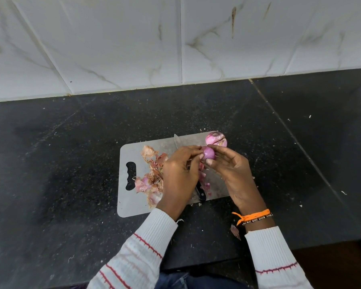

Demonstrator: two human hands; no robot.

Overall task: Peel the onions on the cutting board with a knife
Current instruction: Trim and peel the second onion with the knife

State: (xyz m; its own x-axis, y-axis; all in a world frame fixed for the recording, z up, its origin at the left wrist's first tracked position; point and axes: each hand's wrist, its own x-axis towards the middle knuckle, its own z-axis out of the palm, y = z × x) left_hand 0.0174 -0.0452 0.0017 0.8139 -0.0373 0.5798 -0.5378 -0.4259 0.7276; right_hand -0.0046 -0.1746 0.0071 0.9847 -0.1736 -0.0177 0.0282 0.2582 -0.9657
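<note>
Smooth round pink onion (pixel 209 153) held above grey board (pixel 133 207), pinched by right hand (pixel 231 174); left hand (pixel 180 174) fingertips pick at it. Knife (pixel 199 191) on board beneath hands; papery skins (pixel 150 178) heaped left.
</note>
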